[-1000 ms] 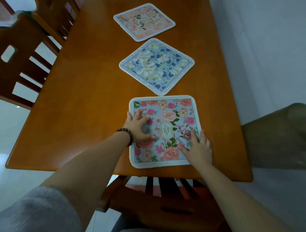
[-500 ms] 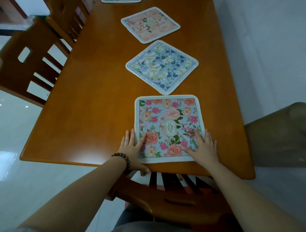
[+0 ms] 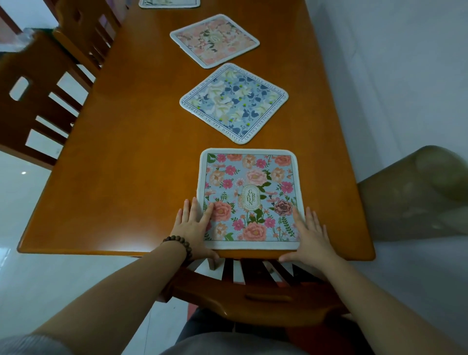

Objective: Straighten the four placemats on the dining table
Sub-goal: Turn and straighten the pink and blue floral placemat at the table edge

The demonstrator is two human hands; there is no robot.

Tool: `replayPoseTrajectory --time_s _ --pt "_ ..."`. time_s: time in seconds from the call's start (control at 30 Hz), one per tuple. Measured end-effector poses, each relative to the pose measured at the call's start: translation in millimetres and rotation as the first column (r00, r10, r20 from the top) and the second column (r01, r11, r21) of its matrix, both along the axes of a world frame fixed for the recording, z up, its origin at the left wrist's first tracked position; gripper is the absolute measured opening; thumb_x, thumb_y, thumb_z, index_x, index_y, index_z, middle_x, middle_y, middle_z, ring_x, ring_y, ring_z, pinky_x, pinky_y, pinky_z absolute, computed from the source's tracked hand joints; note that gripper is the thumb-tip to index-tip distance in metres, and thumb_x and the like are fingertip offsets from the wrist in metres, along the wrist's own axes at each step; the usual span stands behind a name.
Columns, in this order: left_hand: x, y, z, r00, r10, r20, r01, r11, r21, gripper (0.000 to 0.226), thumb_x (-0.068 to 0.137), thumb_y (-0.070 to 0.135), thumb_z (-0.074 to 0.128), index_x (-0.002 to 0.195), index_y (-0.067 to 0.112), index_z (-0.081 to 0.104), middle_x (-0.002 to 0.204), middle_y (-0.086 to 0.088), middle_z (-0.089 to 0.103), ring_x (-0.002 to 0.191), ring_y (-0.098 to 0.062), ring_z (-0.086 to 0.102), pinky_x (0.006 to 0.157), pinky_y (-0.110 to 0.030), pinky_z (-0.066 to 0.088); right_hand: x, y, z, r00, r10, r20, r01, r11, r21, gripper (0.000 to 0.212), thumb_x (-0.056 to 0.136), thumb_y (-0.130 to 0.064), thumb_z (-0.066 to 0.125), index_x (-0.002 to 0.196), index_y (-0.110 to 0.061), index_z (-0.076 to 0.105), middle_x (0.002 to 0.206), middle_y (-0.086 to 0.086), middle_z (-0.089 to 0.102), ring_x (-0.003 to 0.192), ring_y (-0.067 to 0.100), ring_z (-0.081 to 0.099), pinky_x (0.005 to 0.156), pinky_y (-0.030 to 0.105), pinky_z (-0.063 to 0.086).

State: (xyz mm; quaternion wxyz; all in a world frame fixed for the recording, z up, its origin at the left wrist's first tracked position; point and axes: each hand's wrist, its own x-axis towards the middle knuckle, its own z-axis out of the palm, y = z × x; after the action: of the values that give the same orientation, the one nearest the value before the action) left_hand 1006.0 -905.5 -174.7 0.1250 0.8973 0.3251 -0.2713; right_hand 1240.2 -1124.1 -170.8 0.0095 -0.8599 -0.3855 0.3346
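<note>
Our flat, spread fingers (image 3: 193,210) hold nothing; the square pink-flowered cloth placemat (image 3: 249,197) at the orange wooden surface's (image 3: 126,164) near edge could slip off if we pull.

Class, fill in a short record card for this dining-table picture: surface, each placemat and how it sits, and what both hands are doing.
surface: orange-brown wooden dining table
nearest mat: square pink-floral placemat, squared to the table edge
second mat: blue-and-white floral placemat, turned like a diamond
third mat: pale peach floral placemat, also turned
fourth mat: white-edged placemat, mostly out of frame
left hand: flat on nearest mat's left edge
right hand: flat at its right edge
</note>
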Motion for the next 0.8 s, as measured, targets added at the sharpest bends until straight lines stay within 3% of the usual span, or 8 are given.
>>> replayPoseTrajectory --time_s 0.13,0.43,0.8 --pt "-1 -6 0 1.0 -0.007 0.022 0.006 1.0 0.004 0.139 0.053 0.088 0.057 0.13 0.03 -0.044 0.15 -0.017 -0.033 0.138 -0.034 -0.03 0.113 -0.048 -0.011 -7 -1 -1 1.0 -0.002 0.031 0.001 1.0 0.03 0.146 0.047 -0.07 0.08 0.135 -0.045 -0.035 0.154 0.008 -0.03 0.142 0.022 -0.026 0.112 0.047 -0.011" --pt "-10 -20 -6 0.994 0.02 0.107 -0.021 1.0 0.01 0.136 0.051 0.089 0.056 0.13 0.036 -0.042 0.153 -0.012 -0.029 0.138 -0.026 -0.031 0.111 -0.043 -0.016 -16 -13 -5 0.995 -0.069 0.07 0.06 0.991 0.116 0.138 0.052 -0.069 0.078 0.147 -0.038 -0.017 0.158 0.009 -0.018 0.145 0.021 -0.015 0.112 0.041 -0.011" --pt "-7 -16 0 0.994 0.0 0.106 0.001 1.0 -0.005 0.133 0.058 0.083 0.06 0.136 0.032 -0.034 0.153 -0.014 -0.029 0.139 -0.027 -0.029 0.113 -0.046 -0.013 -14 -12 -6 0.993 -0.038 0.11 0.03 0.997 0.068 0.14 0.05 -0.074 0.075 0.147 -0.036 -0.019 0.158 0.01 -0.019 0.145 0.023 -0.017 0.115 0.049 -0.006"
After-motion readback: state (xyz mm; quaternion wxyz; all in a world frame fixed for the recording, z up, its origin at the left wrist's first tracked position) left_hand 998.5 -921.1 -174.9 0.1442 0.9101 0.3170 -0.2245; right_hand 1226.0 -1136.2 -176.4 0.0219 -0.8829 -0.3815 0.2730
